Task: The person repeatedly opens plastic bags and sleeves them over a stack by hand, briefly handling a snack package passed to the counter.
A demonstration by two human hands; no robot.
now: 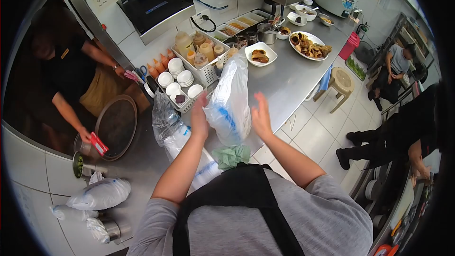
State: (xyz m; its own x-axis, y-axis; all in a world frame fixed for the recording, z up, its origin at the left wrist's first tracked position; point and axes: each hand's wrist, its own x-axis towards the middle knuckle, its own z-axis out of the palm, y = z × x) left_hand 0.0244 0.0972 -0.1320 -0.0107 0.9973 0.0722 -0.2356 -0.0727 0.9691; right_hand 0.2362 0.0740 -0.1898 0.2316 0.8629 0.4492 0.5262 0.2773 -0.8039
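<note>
A white plastic bag with blue print (230, 104) stands upright on the steel counter, directly before my body. My left hand (200, 116) is beside its left side, fingers extended and slightly blurred. On the other side, my right hand (261, 117) is held apart from the bag, fingers spread and nothing in them. A crumpled green cloth or bag (231, 156) lies at the near foot of the white bag. Left of my left forearm are a clear plastic bag (166, 118) and a stack of white, blue-printed plastic (182, 144).
Behind the bag are a basket of sauce bottles (208, 72), white cups (175, 68), a square bowl (260, 54) and a plate of food (310, 47). A person (71, 66) stands left beside a round tray (117, 127); others are at right. Filled bags (102, 194) sit lower left.
</note>
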